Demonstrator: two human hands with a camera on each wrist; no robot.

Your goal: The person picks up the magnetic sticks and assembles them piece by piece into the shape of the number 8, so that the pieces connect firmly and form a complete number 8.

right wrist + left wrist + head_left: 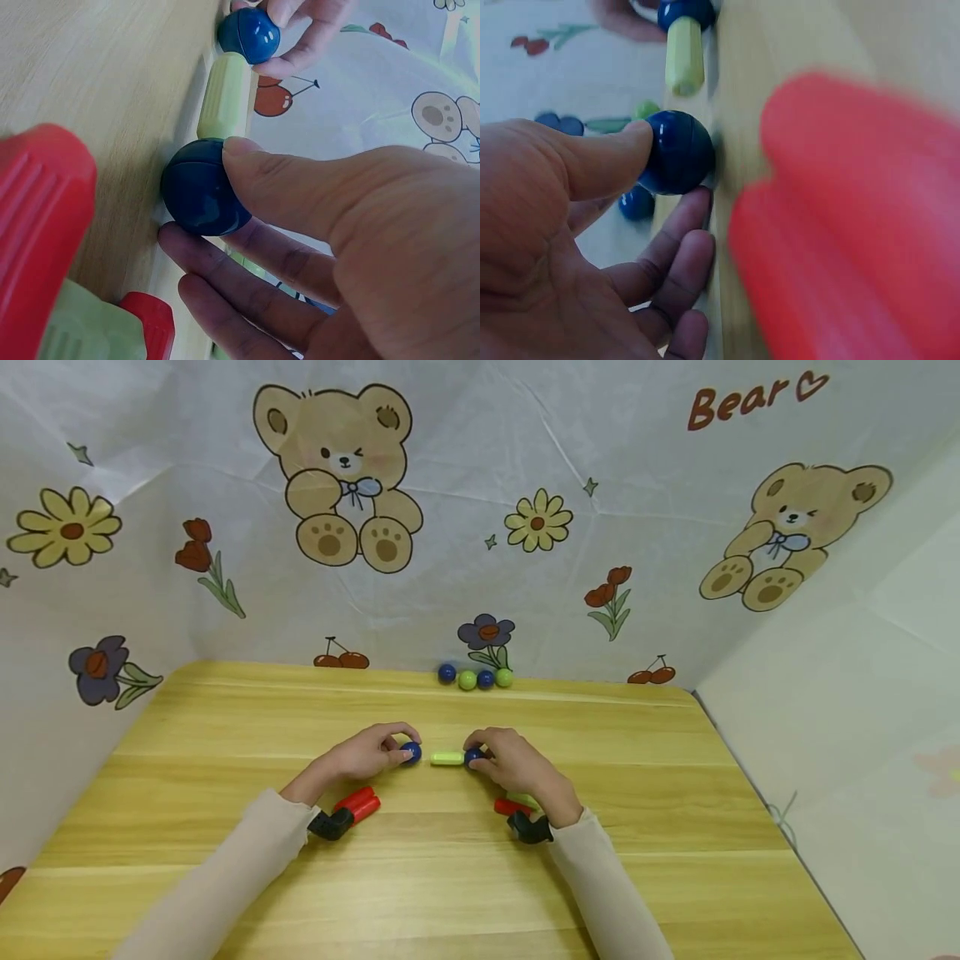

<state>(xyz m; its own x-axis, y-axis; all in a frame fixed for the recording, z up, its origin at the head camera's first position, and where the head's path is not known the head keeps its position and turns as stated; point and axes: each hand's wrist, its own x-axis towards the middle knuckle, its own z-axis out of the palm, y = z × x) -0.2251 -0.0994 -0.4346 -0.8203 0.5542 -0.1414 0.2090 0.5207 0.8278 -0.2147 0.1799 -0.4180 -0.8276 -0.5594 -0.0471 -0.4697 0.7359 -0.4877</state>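
Bear-print cloth [450, 468] backs a table [420, 893]. Red rods [364, 809] lie at six o'clock from the left hand [366, 755], which pinches a blue ball [412, 752]. At its three o'clock, across a gap the right wrist view hides, a green rod [447, 759] touches a second blue ball [472, 756] pinched by the right hand [515, 765].

Yellowish wooden table [420, 885] with streaked grain. Behind it, creased pale sheet [465, 460]. Shows two winking bears [393, 510] with blue bows [368, 487], one left of the middle, one at right. Carries yellow flowers [538, 524], purple flowers [487, 632], red tulips [197, 557], green stars [81, 453], and cherries [352, 660] along the table's back edge. At upper right, red lettering [738, 404] reading "Bear" beside a heart [811, 386]. Thin string [782, 820] by the table's right edge.
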